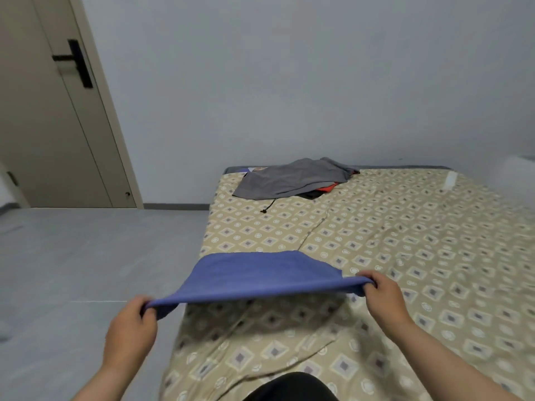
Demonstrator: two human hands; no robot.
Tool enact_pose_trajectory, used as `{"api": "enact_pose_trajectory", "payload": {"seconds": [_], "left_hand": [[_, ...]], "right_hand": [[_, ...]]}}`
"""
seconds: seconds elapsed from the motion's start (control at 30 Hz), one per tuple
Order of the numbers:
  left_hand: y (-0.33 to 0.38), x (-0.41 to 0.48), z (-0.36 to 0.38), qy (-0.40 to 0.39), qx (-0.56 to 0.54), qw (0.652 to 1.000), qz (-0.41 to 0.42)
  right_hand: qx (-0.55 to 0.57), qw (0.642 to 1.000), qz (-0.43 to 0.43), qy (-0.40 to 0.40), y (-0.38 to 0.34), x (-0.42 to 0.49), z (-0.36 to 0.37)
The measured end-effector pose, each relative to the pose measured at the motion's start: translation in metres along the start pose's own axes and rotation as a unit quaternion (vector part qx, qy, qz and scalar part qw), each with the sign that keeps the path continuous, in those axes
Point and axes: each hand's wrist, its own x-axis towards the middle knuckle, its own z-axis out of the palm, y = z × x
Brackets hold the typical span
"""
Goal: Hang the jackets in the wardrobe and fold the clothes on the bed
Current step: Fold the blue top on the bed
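Only the head view here. Both hands are out in front over the near end of the bed (pixel 405 256), which has a beige sheet with a diamond pattern.

The left hand (pixel 130 331) has its grip clamped on the left end of a blue cloth (pixel 260 273), fingers curled round a bunch of the fabric. The right hand (pixel 382 296) is the same on the right end, grip closed tight on the cloth. The blue cloth is stretched between them. Its near edge is held up off the sheet and its far edge looks like it drops down onto the bed. There's a shadow on the sheet right under it. The left hand sits just past the left side of the bed, over the grey floor (pixel 86 256), and the right hand is over the bed itself.

At the far left corner of the bed there's a grey garment (pixel 289 180) lying crumpled on top of other clothes. A bit of an orange piece (pixel 328 189) pokes out from under its right side, with something black beside it. A black cord (pixel 269 205) trails from the pile toward the near side, lying on the sheet.

Far right on the bed is a small white thing (pixel 451 180), and I can't tell what it is.

A beige door (pixel 43 125) with a black handle (pixel 72 60) is on the far left. A pale wall (pixel 289 82) runs behind the bed.
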Motion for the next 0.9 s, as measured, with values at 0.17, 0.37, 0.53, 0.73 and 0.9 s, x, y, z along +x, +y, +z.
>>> {"api": "enact_pose_trajectory", "payload": {"seconds": [0.17,0.37,0.53,0.73,0.9], "left_hand": [[0.063,0.032,-0.045,0.119,-0.144,0.982,0.030],[0.102,0.049,-0.078,0.165,-0.183,0.964,0.101],[0.103,0.081,-0.064,0.126,-0.091,0.981,0.118],[0.075,0.123,-0.003,0.016,0.130,0.980,0.148],[0.048,0.160,0.054,-0.034,0.168,0.979,0.110]], "right_hand": [[0.138,0.982,-0.020,0.126,-0.064,0.022,-0.034],[0.156,0.966,-0.079,0.191,-0.096,0.035,-0.062],[0.121,0.978,-0.044,0.167,-0.092,0.057,-0.059],[0.052,0.991,0.061,0.108,-0.037,0.093,-0.022],[0.034,0.987,0.128,0.093,-0.006,0.131,0.009]]}}
